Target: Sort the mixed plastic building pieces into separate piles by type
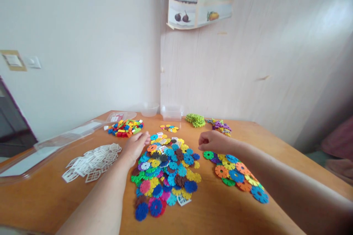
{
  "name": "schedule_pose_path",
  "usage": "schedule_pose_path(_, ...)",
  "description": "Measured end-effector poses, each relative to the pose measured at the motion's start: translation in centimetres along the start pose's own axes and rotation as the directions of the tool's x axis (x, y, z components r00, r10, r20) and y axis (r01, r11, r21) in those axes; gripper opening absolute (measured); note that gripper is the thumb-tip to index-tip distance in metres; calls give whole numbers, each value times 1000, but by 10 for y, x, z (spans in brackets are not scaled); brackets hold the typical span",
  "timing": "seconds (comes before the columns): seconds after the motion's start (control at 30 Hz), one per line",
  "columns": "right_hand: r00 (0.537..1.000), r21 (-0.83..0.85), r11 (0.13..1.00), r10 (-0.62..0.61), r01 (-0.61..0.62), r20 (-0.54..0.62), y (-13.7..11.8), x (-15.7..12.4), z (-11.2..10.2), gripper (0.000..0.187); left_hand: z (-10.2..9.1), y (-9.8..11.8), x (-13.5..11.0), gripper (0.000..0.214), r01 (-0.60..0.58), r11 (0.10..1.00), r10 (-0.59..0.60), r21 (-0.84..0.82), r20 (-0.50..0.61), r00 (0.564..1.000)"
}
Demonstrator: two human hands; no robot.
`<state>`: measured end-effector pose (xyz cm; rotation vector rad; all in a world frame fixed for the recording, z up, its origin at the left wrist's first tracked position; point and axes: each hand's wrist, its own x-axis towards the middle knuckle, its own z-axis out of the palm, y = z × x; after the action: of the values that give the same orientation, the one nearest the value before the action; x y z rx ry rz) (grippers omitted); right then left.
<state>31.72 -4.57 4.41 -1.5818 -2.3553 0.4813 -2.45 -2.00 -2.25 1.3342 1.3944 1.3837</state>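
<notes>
In the head view my left hand (137, 145) hovers at the left edge of a large pile of notched plastic discs (169, 169) in many colours. Its fingers are stretched loosely and I see nothing in them. Over on the right side of that pile, my right hand (211, 140) has its fingers curled in; whatever they may hold is hidden. Below the right wrist lies a smaller group of bigger notched discs (237, 173), orange, blue, yellow and green. A white windowed piece (183, 200) rests at the near edge of the large pile.
White lattice pieces (93, 161) lie left of my left forearm. Farther back are colourful building blocks (125, 128), small round pieces (169, 128), green pieces (195, 119) and purple pieces (220, 126). Clear plastic containers (172, 113) stand by the wall; transparent lids (79, 128) lie along the table's left.
</notes>
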Motion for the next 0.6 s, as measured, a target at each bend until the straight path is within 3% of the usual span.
schedule_pose_path(0.2, 996, -120, 990, -61, 68, 63, -35, -4, 29, 37, -1, -1, 0, 56, -18, 1000, 18, -5, 4, 1000)
schedule_pose_path(0.47, 996, -114, 993, -15, 25, 89, -41, -1, 38, 30, -1, -5, 1, 57, -42, 999, 42, 2, 3, 999)
schedule_pose_path(0.6, 999, -129, 992, -8, 13, 44, -42, -2, 39, 35, -1, -4, 0, 58, -42, 999, 42, -7, -4, 999)
